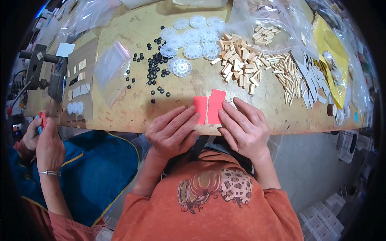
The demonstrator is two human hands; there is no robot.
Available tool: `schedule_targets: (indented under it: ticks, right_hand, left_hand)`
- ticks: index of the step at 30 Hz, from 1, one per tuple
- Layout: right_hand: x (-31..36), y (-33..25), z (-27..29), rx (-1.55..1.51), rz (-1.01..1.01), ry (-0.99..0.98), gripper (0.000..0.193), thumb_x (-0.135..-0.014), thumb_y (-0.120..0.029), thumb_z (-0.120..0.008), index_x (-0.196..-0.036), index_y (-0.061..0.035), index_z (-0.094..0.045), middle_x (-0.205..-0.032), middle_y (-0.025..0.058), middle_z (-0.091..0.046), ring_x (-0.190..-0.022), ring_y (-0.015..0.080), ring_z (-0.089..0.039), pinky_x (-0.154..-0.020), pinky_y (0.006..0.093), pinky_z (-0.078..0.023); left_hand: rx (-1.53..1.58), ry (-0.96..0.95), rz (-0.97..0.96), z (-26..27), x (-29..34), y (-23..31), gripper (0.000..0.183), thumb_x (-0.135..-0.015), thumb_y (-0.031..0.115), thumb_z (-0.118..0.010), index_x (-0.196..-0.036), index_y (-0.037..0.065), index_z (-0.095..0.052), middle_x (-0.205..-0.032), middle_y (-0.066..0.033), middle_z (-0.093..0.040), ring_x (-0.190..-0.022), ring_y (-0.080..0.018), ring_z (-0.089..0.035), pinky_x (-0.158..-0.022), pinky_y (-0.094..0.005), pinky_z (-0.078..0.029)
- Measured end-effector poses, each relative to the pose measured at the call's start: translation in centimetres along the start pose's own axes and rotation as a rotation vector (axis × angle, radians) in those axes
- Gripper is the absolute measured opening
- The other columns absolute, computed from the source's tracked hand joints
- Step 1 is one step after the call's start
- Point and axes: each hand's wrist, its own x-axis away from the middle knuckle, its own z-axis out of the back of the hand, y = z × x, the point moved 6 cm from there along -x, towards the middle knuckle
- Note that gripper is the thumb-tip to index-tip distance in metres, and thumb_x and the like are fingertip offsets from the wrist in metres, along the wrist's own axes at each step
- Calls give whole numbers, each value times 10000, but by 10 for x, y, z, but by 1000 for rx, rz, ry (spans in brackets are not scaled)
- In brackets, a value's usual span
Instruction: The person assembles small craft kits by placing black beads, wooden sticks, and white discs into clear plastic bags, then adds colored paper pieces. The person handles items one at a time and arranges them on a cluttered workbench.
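Observation:
Two red rectangular pieces, like card or thin sheet, lie side by side near the table's front edge with a narrow gap between them. The left red piece [200,107] sits lower, and the right red piece [215,105] reaches farther up. My left hand [172,130] rests its outstretched fingertips on the left piece's outer edge. My right hand [246,127] has its fingers spread, touching the right piece's outer edge. Beyond them are piles of wooden blocks [237,60], wooden dowels [286,74], small black rings [155,66] and clear plastic discs [179,67].
At left, a co-worker's hands [48,142] hold a red and blue item. A brown board [82,104] carries sorted parts, beside a dark metal clamp-like tool [44,74]. Plastic bags [112,60] lie nearby. At right are grey-white flat pieces [311,82] and a yellow bag [329,56].

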Motion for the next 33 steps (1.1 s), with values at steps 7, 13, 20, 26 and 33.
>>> schedule_targets:
  ticks: [7, 13, 20, 26, 33]
  right_hand:
    - [3, 1, -3, 16, -4, -60, 388, -848, -311, -736, -1198, -145, -720, -1313, 27, -665, -1211, 265, -609, -990, 404, -473]
    - [2, 1, -6, 54, -30, -148, 482, -883, -419, -691, -1307, -191, -661, -1421, 28, -589, -1283, 250, -550, -1037, 399, -425]
    - [-1, -1, -6, 106, -64, -213, 558, -880, -485, -670, -1373, -230, -615, -1487, 38, -535, -1340, 245, -497, -1081, 404, -380]
    - [-2, -2, -8, 133, -66, -239, 600, -874, -523, -652, -1403, -244, -589, -1504, 36, -513, -1347, 241, -486, -1097, 409, -360]
    - [0, -1, -6, 107, -48, -136, 604, -865, -508, -673, -1373, -187, -612, -1423, 63, -576, -1285, 250, -546, -1053, 402, -403]
  left_hand:
    - [-94, -104, 49, -1, -7, 2, 293, -893, 251, -693, -1162, 163, -771, -1231, 10, -730, -1127, -203, -686, -919, -329, -529]
    - [-84, -34, 85, -4, 1, 0, 329, -862, 161, -650, -1165, 133, -775, -1215, -23, -738, -1144, -227, -680, -957, -354, -516]
    - [-67, -16, 85, -3, 0, -1, 339, -832, 130, -655, -1145, 134, -783, -1202, -21, -743, -1124, -220, -688, -948, -350, -523]
    - [-68, -12, 88, -3, 0, -1, 343, -826, 125, -660, -1146, 136, -782, -1196, -18, -743, -1123, -221, -688, -947, -350, -523]
    - [-126, -87, -13, 13, -3, 2, 413, -855, 165, -700, -1268, 141, -693, -1241, -41, -697, -1097, -193, -675, -862, -328, -539]
